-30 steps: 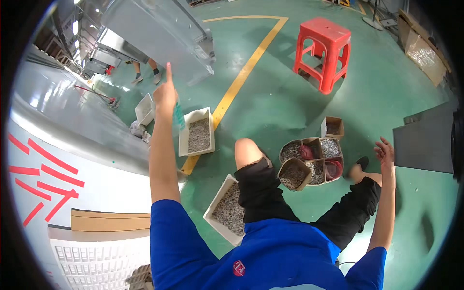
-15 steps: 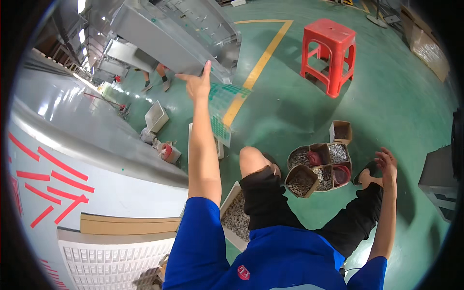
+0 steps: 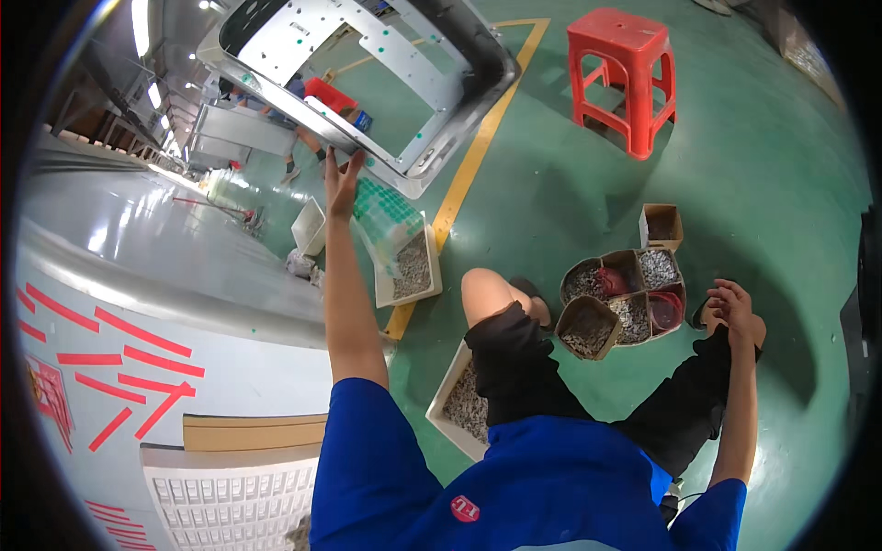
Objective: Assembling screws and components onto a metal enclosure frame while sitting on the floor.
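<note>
My left hand (image 3: 341,188) is raised at the far end of my outstretched arm, fingers apart. Its fingertips meet the lower edge of a large grey metal frame (image 3: 404,176), which has a wide rectangular opening and small green dots on it. Whether they grip that edge or only touch it is hard to make out. Beside the wrist, a translucent sheet with green patches (image 3: 386,216) lies over part of a white bin (image 3: 429,286) of small pieces. Over my right knee, my right hand (image 3: 731,305) hangs with loosely bent, parted fingers and holds nothing.
Between my feet stands a cluster of cut-down boxes (image 3: 634,296) with small metal parts; a small carton (image 3: 661,227) adjoins it. Farther off is a red plastic stool (image 3: 621,78). A second white bin (image 3: 447,418) sits by my left leg. Another person's legs (image 3: 303,151) show at the back left.
The metal frame has turned, so its opening now faces me, and its lower edge is at my left fingertips. My left hand has shifted left. The right hand stays by the knee.
</note>
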Demonstrator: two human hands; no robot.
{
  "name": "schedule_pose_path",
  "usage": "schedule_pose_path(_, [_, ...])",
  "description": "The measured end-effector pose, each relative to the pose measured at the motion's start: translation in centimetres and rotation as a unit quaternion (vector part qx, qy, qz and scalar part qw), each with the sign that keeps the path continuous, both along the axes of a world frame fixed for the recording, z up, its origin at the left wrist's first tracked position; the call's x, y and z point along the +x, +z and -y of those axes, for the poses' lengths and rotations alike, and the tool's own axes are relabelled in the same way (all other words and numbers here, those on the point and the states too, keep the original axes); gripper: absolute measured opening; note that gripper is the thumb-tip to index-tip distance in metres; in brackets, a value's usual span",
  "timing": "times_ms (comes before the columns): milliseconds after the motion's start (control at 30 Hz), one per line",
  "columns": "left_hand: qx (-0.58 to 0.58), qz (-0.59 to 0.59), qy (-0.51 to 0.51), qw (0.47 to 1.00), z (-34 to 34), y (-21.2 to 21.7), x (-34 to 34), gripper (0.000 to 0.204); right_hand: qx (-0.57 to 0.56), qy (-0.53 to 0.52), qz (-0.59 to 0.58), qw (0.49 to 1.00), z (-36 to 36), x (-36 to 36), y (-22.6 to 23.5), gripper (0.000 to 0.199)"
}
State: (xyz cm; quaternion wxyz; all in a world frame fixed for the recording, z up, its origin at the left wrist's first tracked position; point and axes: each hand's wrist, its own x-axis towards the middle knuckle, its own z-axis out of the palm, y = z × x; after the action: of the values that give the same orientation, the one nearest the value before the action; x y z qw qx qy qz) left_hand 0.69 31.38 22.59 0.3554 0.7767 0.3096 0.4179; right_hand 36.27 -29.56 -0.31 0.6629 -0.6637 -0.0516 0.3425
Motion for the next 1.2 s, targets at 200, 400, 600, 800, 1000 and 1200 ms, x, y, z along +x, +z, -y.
schedule_pose_path(200, [-0.04,-0.064,-0.06,0.995,3.4,2.1,-3.9,0.072,-0.029,0.106,0.043,0.993,-3.9,-1.2,0.0,0.028])
schedule_pose_path(400, [-0.034,-0.06,-0.095,0.993,3.7,1.5,-6.9,0.064,-0.032,0.245,0.135,0.96,-8.7,-3.7,1.4,0.025])
schedule_pose_path(600, [-0.02,-0.066,-0.094,0.993,5.6,1.5,-7.8,0.073,-0.065,0.286,0.421,0.858,-13.9,-8.7,8.3,0.022])
schedule_pose_path(800, [-0.015,-0.027,-0.135,0.99,5.5,1.7,-6.6,0.082,0.029,0.224,0.68,0.698,-20.8,-12.7,15.3,0.024])
schedule_pose_path(1000, [-0.022,-0.036,-0.093,0.995,7.0,2.8,-6.3,0.084,0.031,0.237,0.747,0.62,-26.3,-14.5,18.4,0.024])
schedule_pose_path(1200, [-0.005,-0.018,-0.112,0.994,7.2,2.7,-5.5,0.093,0.015,0.264,0.74,0.619,-28.5,-13.8,17.4,0.02])
